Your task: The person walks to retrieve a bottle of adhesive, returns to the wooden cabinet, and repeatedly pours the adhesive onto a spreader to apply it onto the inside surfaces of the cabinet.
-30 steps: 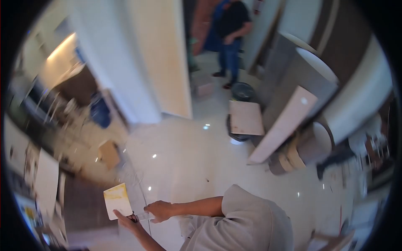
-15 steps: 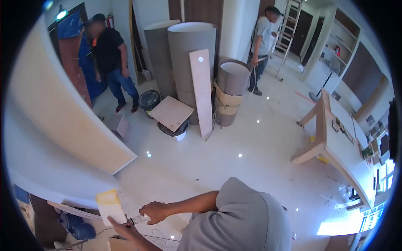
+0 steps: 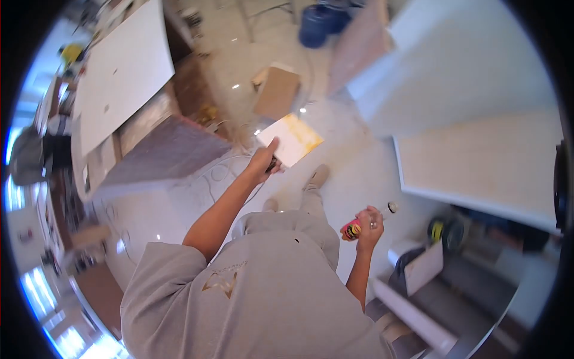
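My left hand [image 3: 263,163] is closed on a white flat board [image 3: 289,141] with yellow smears along its far side; a small dark item shows at the fingers. The board is tilted above the floor, in front of my body. Lower and to the right, my right hand [image 3: 371,226] is wrapped round a red and yellow bottle-like item [image 3: 351,230]. A pale round end [image 3: 392,207] shows just beyond these fingers; whether it belongs to the same item I cannot tell.
A workbench with a large white sheet [image 3: 128,75] stands at left. A cardboard box [image 3: 277,91] lies on the floor ahead, with cables nearby. Blue bottles [image 3: 315,27] are at the top. A large pale panel [image 3: 478,161], grey tubes and a bucket [image 3: 445,232] are at right. A person [image 3: 33,157] is at far left.
The view has swung toward the workbench and my feet. My hands, close together before, are now apart, the right one lower. The red and yellow item has come into sight.
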A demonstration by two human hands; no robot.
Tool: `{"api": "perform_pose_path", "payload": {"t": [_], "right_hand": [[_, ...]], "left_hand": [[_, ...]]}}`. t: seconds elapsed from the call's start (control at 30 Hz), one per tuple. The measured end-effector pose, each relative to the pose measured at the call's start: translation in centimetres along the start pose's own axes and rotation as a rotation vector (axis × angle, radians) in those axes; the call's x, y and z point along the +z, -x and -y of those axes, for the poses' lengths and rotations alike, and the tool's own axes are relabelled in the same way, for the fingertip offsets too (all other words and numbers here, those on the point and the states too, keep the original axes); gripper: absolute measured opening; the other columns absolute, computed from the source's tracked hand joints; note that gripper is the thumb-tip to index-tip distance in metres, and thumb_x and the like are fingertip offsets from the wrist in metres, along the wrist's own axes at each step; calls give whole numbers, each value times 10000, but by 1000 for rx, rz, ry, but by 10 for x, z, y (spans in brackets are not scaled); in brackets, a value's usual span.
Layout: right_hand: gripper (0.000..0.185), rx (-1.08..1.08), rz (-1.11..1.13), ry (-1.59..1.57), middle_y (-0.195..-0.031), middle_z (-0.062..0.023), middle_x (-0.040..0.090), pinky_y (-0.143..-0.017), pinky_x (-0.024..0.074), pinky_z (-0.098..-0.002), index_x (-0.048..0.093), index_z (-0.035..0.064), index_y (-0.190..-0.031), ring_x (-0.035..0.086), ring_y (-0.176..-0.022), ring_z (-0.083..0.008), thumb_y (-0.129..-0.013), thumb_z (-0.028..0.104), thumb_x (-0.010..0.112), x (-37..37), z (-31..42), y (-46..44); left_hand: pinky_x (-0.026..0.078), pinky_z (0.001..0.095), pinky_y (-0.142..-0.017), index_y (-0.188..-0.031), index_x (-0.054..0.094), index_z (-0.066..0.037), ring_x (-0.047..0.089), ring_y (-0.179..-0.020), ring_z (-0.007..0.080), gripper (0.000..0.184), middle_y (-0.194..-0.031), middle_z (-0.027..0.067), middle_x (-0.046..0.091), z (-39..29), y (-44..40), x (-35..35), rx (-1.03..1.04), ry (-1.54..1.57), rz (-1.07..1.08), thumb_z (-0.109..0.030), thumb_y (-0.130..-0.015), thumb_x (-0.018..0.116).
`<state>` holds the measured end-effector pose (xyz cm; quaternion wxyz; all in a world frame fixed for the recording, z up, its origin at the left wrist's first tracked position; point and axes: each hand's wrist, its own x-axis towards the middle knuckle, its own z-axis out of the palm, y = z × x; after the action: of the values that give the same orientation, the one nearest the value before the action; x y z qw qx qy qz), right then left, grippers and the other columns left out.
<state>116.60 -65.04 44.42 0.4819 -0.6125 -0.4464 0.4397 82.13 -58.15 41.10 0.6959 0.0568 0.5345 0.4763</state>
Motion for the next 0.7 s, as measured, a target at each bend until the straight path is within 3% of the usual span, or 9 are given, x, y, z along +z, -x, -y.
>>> {"api": "perform_pose_path", "payload": {"t": [0.1, 0.2, 0.27, 0.37, 0.43, 0.53, 0.7], "right_hand": [[294, 149, 197, 27, -819, -61, 591, -766, 458, -259, 540, -30, -1040, 568, -823, -120, -800, 81, 668, 33, -15, -97], [309, 1, 402, 123, -846, -55, 590, -737, 464, -250, 541, -33, -1045, 566, -801, -117, -784, 58, 679, 78, 20, -188], [326, -5, 551, 82, -851, -57, 587, -680, 472, -240, 534, -35, -1056, 567, -767, -113, -767, 6, 678, 135, 53, -253], [331, -121, 744, 70, -840, -57, 580, -598, 474, -237, 517, -43, -1061, 563, -686, -108, -770, -6, 669, 203, 101, -337], [331, -67, 865, 37, -808, -52, 572, -557, 461, -236, 511, -43, -1060, 546, -629, -103, -772, -1, 669, 244, 154, -369], [324, -236, 928, -11, -785, -47, 563, -526, 442, -230, 512, -34, -1057, 529, -593, -95, -774, 3, 666, 308, 165, -406], [323, -86, 965, 17, -772, -35, 564, -520, 429, -224, 523, -6, -1052, 528, -601, -89, -770, 20, 680, 371, 156, -393]], "left_hand": [[475, 293, -424, -892, 572, 41, 501, -416, 151, 505, -653, 92, 580, 19, -29, -82, 61, -87, -425, -461, -892, 527], [503, 293, -389, -932, 581, 106, 623, -541, 183, 512, -776, 172, 639, 30, -1, -141, 85, -318, -794, -404, -886, 547], [520, 329, -397, -910, 570, 129, 617, -506, 206, 507, -730, 181, 630, 17, 12, -146, 80, -272, -922, -376, -890, 546], [486, 334, -381, -835, 600, 94, 570, -446, 196, 494, -620, 129, 596, 22, 14, -141, 105, -125, -963, -394, -892, 542], [480, 335, -378, -784, 604, 88, 560, -411, 204, 500, -568, 134, 580, 24, 3, -128, 84, -187, -1004, -395, -895, 534], [495, 345, -388, -749, 604, 111, 583, -409, 246, 540, -558, 183, 586, 10, -29, -122, 41, -396, -1020, -402, -896, 522], [498, 352, -415, -774, 616, 120, 601, -417, 267, 561, -569, 213, 601, -40, -85, -142, 19, -492, -891, -418, -892, 510]]}}
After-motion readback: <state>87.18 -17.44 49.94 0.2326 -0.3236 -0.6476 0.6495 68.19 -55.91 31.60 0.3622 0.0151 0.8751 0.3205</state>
